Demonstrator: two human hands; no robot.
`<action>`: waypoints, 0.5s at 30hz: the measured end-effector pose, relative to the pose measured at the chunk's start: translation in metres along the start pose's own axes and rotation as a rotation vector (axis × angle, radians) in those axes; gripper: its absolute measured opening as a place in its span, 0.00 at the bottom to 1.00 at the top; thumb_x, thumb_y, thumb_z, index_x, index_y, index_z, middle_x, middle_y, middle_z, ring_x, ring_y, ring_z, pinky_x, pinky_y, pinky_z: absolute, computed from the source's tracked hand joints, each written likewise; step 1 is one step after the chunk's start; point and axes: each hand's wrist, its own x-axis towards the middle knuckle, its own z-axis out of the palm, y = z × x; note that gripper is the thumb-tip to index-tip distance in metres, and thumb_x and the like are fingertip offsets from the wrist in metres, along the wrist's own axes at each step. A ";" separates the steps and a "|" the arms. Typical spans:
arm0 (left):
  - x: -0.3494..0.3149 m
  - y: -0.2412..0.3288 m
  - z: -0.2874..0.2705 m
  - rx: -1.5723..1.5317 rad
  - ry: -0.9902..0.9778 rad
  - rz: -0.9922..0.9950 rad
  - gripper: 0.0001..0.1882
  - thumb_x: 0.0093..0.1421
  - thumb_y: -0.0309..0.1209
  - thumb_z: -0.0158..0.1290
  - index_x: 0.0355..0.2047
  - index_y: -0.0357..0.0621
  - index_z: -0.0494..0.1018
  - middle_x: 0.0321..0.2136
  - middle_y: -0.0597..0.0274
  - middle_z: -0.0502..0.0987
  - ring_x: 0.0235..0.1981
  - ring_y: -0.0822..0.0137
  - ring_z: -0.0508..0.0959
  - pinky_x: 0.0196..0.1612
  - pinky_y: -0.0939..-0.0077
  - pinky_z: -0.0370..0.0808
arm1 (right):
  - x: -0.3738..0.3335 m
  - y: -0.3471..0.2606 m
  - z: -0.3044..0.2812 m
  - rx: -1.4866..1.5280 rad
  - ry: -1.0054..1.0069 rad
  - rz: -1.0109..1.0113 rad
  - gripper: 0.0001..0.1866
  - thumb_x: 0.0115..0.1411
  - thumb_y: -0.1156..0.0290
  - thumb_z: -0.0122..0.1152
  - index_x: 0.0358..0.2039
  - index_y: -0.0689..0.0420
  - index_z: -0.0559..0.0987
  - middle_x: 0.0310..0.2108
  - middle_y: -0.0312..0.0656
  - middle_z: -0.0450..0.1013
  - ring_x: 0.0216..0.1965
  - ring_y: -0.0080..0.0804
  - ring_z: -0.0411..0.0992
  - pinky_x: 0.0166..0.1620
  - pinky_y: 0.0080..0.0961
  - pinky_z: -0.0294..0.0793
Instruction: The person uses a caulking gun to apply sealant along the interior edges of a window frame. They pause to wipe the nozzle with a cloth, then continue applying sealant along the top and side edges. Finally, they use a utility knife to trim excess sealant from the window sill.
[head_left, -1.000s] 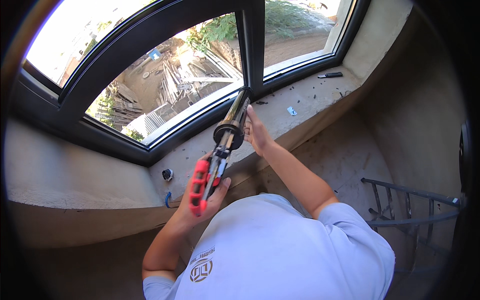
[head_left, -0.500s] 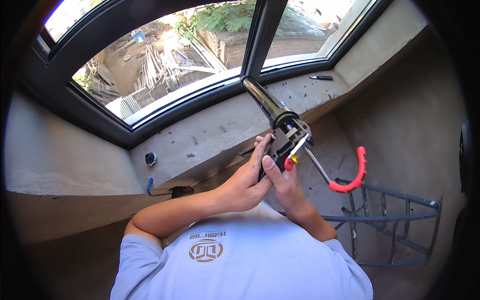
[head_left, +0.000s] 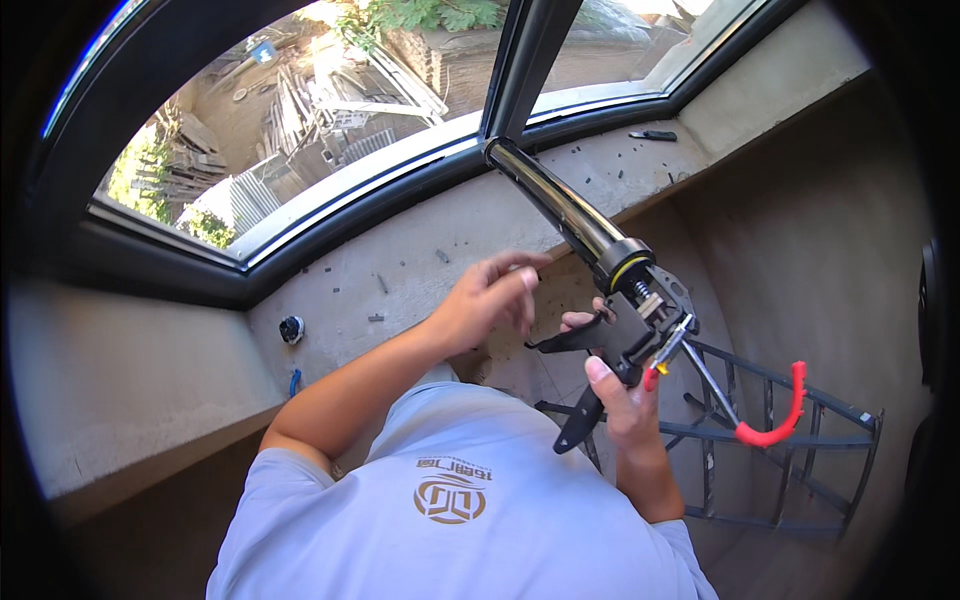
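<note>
My right hand [head_left: 632, 402] is wrapped round the black handle of a caulking gun [head_left: 568, 212]. The gun slants up and to the left, its shiny dark barrel reaching the bottom of the window post. A metal rod with a red hooked end [head_left: 775, 432] sticks out of its back, toward the lower right. The black trigger [head_left: 570, 340] stands away from the grip. To the left of the gun, my left hand [head_left: 490, 298] is in the air, fingers apart and slightly bent, holding nothing. Its fingertips are a little blurred.
A concrete sill [head_left: 400, 275] runs below the black window frame [head_left: 330, 245], strewn with small dark bits. A utility knife [head_left: 652, 135] lies at its right end, a small black-and-white round item [head_left: 291, 329] at its left. A dark metal ladder [head_left: 800, 440] stands at the lower right.
My left hand has let go of the caulking gun and moved left, its fingers opening. The gun's handle end has swung right and down with my right hand, and the trigger now shows.
</note>
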 end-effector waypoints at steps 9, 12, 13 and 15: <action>0.154 -0.032 -0.073 -0.604 0.106 -0.102 0.28 0.69 0.58 0.47 0.48 0.45 0.72 0.44 0.54 0.79 0.47 0.58 0.80 0.56 0.48 0.73 | -0.011 0.009 0.010 0.026 0.087 0.107 0.36 0.57 0.77 0.52 0.67 0.69 0.59 0.57 0.59 0.71 0.60 0.51 0.72 0.66 0.51 0.67; 0.163 -0.037 -0.079 -0.606 0.073 -0.138 0.23 0.70 0.56 0.47 0.43 0.49 0.74 0.40 0.59 0.81 0.46 0.59 0.81 0.56 0.45 0.73 | -0.014 0.009 0.009 -0.038 0.098 0.126 0.37 0.55 0.77 0.53 0.67 0.69 0.60 0.56 0.59 0.73 0.60 0.50 0.72 0.67 0.50 0.66; 0.163 -0.037 -0.080 -0.585 0.073 -0.136 0.23 0.70 0.55 0.48 0.43 0.49 0.74 0.39 0.59 0.81 0.45 0.60 0.82 0.55 0.46 0.74 | -0.015 0.008 0.009 -0.086 0.111 0.127 0.36 0.55 0.77 0.53 0.67 0.69 0.61 0.55 0.58 0.74 0.60 0.49 0.72 0.66 0.48 0.66; 0.161 -0.036 -0.084 -0.539 0.101 -0.160 0.23 0.69 0.55 0.49 0.43 0.48 0.75 0.38 0.59 0.81 0.43 0.60 0.83 0.52 0.49 0.78 | -0.017 0.008 0.009 -0.203 0.136 0.121 0.35 0.55 0.77 0.54 0.65 0.69 0.64 0.55 0.57 0.75 0.60 0.47 0.72 0.66 0.45 0.67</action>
